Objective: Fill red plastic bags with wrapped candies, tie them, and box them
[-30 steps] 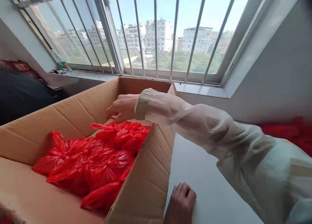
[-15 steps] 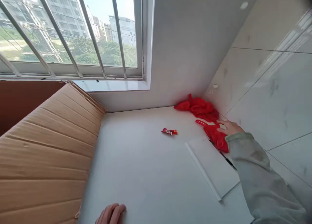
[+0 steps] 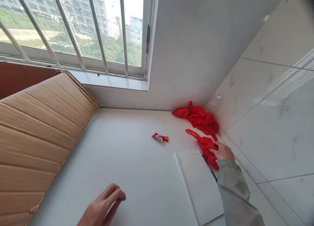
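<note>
My right hand point(image 3: 223, 151) is on a crumpled red plastic bag point(image 3: 206, 147) at the right side of the white tabletop, its fingers closed on the bag's right edge. One loop handle of the bag stretches out to the left. At the lower left, my left hand point(image 3: 104, 203) hovers over the tabletop point(image 3: 132, 163), fingers bent and pressed together with nothing visible in them. A white folder-like sheet with a spine bar point(image 3: 201, 190) lies just below the bag, and a thin black item point(image 3: 213, 174), partly hidden, runs along its right edge.
Another heap of red plastic point(image 3: 198, 118) rests in the back corner against the wall. A small red wrapped packet point(image 3: 160, 137) lies mid-table. A large cardboard box point(image 3: 41, 134) stands on the left, under a barred window point(image 3: 98, 32). Tiled wall point(image 3: 274, 121) bounds the right side.
My left hand has come further into view and up. My right hand has closed on the red bag. The whole view has shifted and tilted slightly.
</note>
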